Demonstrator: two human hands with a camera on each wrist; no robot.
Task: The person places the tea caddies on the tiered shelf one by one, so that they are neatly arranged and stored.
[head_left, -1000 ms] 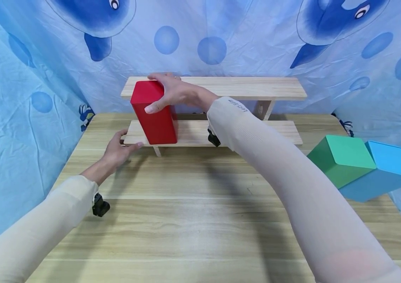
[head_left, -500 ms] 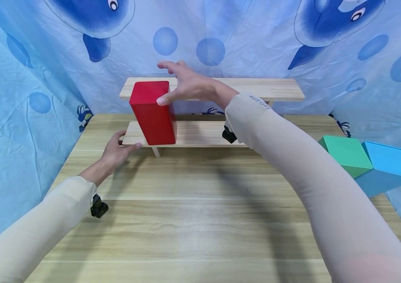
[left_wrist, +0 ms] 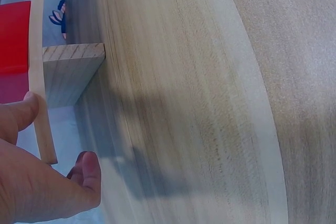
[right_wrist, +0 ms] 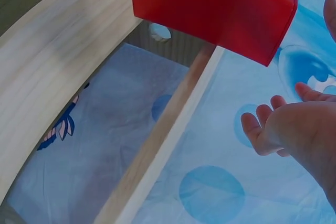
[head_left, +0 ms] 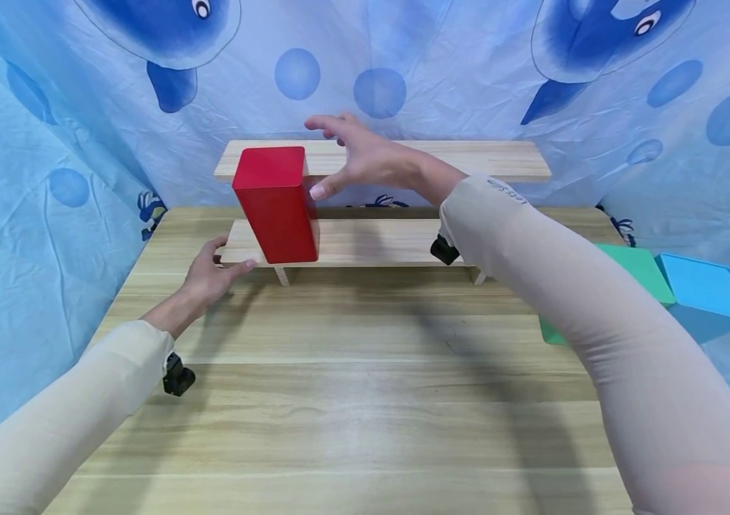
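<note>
A tall red box (head_left: 284, 225) stands upright on the lower board (head_left: 371, 243) of a pale wooden shelf, near its left end. My left hand (head_left: 205, 281) grips that end; in the left wrist view the thumb of the hand (left_wrist: 44, 184) lies on the board (left_wrist: 43, 124) and the curled fingers are on its other side. To the right of the box, my right hand (head_left: 374, 159) hovers with spread, relaxed fingers, holding nothing. The right wrist view has a gap between the hand (right_wrist: 296, 129) and the box (right_wrist: 215, 9).
The upper board (head_left: 455, 159) runs behind the box. A green box (head_left: 641, 268), partly hidden by my right sleeve, and a blue box (head_left: 706, 286) are at the right of the wooden table (head_left: 339, 400). Blue patterned cloth (head_left: 455, 86) hangs around the back and sides.
My right hand has let go of the red box and moved away to the right. The box and my left hand keep about the same places; my right sleeve now covers more of the green box.
</note>
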